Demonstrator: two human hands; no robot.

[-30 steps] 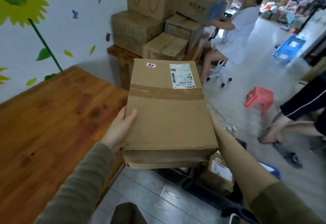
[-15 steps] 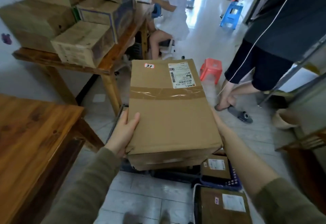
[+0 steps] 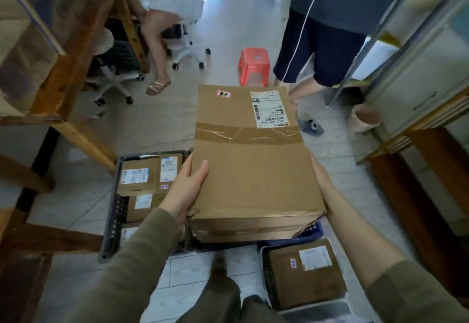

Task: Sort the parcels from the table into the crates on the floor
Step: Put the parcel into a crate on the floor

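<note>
Large parcel: we are holding it in the air between both hands, above the crates on the floor, with its white label and red sticker facing up.
Left hand: we are gripping the parcel's left edge, thumb lying on top and fingers going underneath.
Right hand: we are pressing it against the parcel's right side. The fingers are hiding below the box, so we cannot tell how far they are curling.
Black crate: it is sitting on the floor under our left hand, carrying several small parcels.
Blue crate: only a corner is showing beneath the parcel's torn near corner.
Grey crate: it is lying by our feet, holding one brown box.
Red stool: it is standing just beyond the parcel's far end.
</note>
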